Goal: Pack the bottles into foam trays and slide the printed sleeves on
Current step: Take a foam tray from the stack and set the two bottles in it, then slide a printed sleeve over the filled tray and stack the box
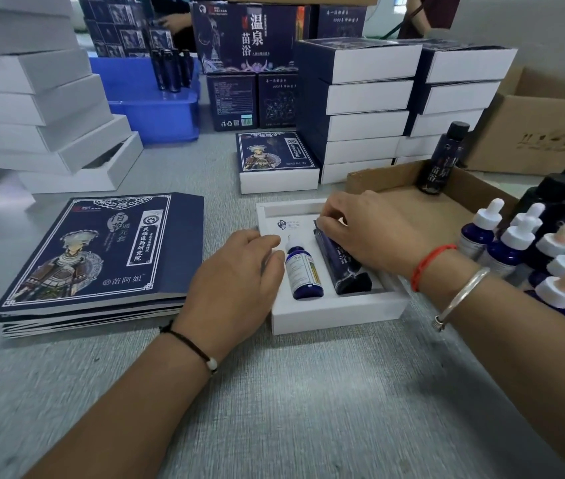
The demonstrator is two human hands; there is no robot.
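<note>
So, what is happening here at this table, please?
A person is packing bottles into a white foam tray on the table. The dropper bottle already lies in its slot. The right hand presses the dark tall bottle into the slot beside it, while the left hand rests against the tray's left edge. A stack of flat printed sleeves waits to the left, and more dropper bottles stand to the right. No sleeve is on this tray yet.
</note>
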